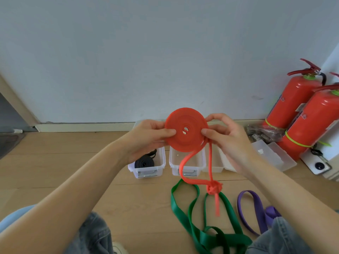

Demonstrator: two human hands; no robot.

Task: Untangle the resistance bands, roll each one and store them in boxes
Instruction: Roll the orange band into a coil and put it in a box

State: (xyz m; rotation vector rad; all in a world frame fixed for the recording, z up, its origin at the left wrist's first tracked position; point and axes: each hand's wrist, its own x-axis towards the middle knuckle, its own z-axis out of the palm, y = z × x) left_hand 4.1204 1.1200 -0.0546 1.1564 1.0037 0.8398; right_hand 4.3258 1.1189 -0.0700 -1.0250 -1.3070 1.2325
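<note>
Hands pinch red coil (pixel 186 130): left hand (pixel 146 136), right hand (pixel 222 133) both gripping rim. Knot (pixel 213 187) in tail needs undoing before rolling on w/ even tension.

Open wooden floor (pixel 60 173) lies bare on the left, giving a clear path toward the wall. Straight ahead, a row of clear plastic boxes stands near the baseboard: the left box (pixel 146 165) already holds a rolled black band (pixel 145 163), while the middle box (pixel 187 162) is open and empty. A red band's loose tail (pixel 185 162) and its knot (pixel 213 187) hang in front of that middle box. On the near floor, a green band (pixel 185 217) and a purple band (pixel 256 208) sprawl across the right side. Two red fire extinguishers (pixel 293 99) and loose lids (pixel 275 154) crowd the far right corner.
</note>
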